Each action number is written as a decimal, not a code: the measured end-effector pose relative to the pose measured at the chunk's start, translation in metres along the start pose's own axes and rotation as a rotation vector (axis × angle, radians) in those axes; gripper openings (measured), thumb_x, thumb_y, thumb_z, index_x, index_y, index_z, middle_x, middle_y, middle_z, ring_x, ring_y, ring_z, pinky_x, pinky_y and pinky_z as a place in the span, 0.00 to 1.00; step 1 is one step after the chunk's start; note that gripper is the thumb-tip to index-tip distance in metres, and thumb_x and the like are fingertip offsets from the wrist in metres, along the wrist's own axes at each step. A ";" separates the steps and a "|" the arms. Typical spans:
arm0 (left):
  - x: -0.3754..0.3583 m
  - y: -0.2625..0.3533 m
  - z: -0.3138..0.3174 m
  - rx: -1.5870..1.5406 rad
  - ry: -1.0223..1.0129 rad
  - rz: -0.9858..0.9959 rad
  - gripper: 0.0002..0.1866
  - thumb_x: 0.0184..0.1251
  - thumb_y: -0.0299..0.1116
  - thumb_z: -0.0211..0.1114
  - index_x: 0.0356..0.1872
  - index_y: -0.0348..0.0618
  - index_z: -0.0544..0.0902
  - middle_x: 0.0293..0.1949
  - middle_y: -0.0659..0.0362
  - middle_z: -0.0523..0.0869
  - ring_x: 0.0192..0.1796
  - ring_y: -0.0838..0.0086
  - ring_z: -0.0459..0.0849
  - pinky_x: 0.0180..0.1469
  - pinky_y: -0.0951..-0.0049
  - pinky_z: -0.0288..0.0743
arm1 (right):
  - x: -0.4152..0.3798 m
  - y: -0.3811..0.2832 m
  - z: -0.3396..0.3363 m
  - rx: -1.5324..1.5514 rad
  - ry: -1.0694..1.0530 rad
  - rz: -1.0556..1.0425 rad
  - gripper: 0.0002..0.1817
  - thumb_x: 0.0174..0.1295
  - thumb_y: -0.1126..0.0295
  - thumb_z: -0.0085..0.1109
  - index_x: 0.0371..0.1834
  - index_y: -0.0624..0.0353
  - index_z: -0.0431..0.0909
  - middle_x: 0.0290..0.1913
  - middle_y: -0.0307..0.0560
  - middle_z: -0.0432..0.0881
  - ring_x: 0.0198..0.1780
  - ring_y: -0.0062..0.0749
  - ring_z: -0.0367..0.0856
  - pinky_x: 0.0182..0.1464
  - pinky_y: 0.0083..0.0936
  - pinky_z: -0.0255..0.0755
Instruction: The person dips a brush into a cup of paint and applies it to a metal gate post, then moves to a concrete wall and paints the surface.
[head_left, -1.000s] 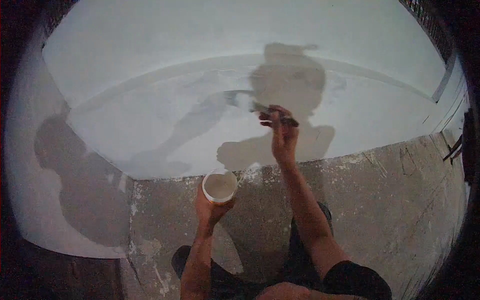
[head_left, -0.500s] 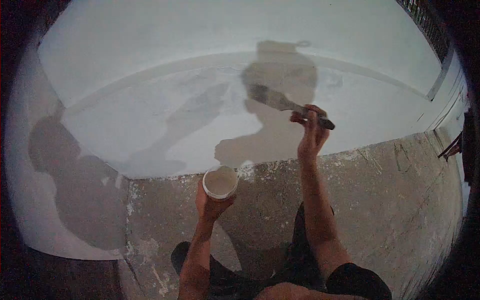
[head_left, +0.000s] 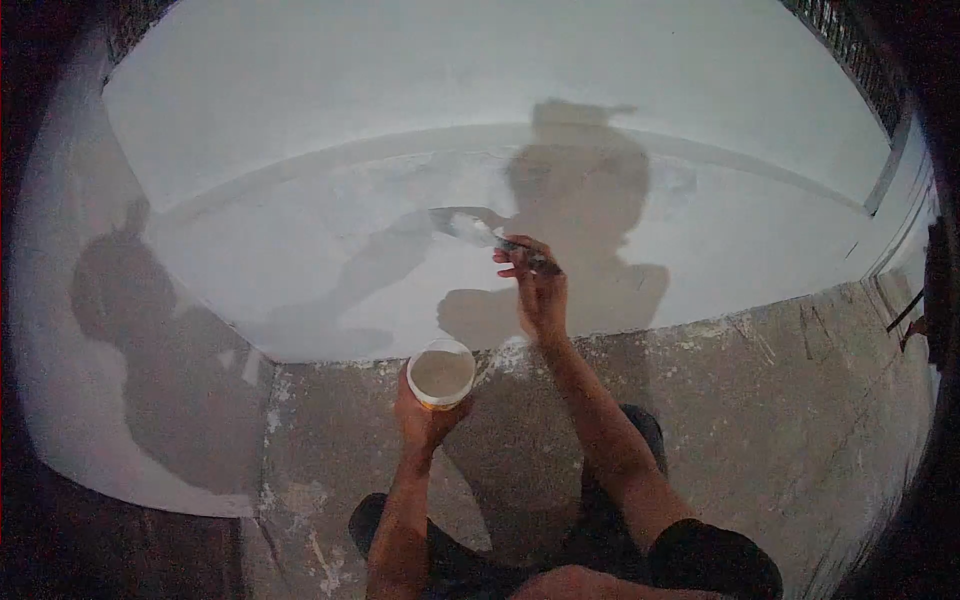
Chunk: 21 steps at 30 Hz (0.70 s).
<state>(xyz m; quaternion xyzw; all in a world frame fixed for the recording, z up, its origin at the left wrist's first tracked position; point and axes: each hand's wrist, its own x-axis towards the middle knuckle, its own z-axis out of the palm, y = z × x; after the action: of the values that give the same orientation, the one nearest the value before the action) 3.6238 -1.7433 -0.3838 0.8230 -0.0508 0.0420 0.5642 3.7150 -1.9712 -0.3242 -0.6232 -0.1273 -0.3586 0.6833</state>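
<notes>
A round white tub (head_left: 438, 401) sits in my left hand (head_left: 424, 424), whose fingers wrap around its side from below. Pale paint (head_left: 443, 373) shows inside it, and its open top faces me. My right hand (head_left: 541, 292) grips the dark handle of a paintbrush (head_left: 473, 230) up in front of the white wall (head_left: 420, 300). The brush's head points left and slightly up, and looks pale and shiny. In this view its tip overlaps a shadow on the wall.
A scuffed concrete floor (head_left: 740, 420) with white splashes meets the wall's lower edge. My shadow (head_left: 580, 190) falls on the wall. A side wall (head_left: 80, 400) stands at left, and a dark object (head_left: 935, 290) at the right edge. My bent knees are below.
My right hand has moved left and a little down with the paintbrush, and the brush has turned, showing a pale face. My left hand keeps the tub almost in place.
</notes>
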 end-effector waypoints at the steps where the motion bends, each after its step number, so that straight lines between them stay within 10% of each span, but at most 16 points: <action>1: -0.002 -0.007 -0.001 -0.014 0.020 0.058 0.52 0.42 0.41 0.91 0.70 0.41 0.70 0.61 0.50 0.85 0.63 0.57 0.86 0.63 0.56 0.82 | 0.000 -0.001 -0.009 -0.043 0.026 -0.015 0.19 0.81 0.60 0.55 0.61 0.64 0.79 0.49 0.51 0.89 0.53 0.33 0.89 0.50 0.33 0.86; 10: 0.013 -0.025 0.014 0.012 -0.026 0.107 0.52 0.42 0.43 0.91 0.69 0.41 0.70 0.61 0.51 0.85 0.63 0.58 0.86 0.63 0.57 0.82 | 0.023 -0.026 -0.111 -0.049 0.227 -0.255 0.16 0.82 0.65 0.53 0.60 0.68 0.77 0.46 0.54 0.88 0.46 0.36 0.90 0.45 0.33 0.86; 21: 0.005 -0.013 0.003 0.096 0.002 0.201 0.52 0.40 0.42 0.92 0.68 0.41 0.72 0.61 0.50 0.85 0.61 0.58 0.87 0.61 0.57 0.83 | 0.013 -0.023 -0.024 -0.048 0.074 -0.070 0.16 0.80 0.63 0.57 0.57 0.68 0.79 0.46 0.52 0.89 0.44 0.33 0.89 0.46 0.32 0.85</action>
<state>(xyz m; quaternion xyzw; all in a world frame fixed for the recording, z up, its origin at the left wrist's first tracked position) 3.6304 -1.7421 -0.3961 0.8399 -0.1304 0.1014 0.5170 3.7031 -1.9975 -0.3036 -0.6211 -0.1151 -0.4078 0.6593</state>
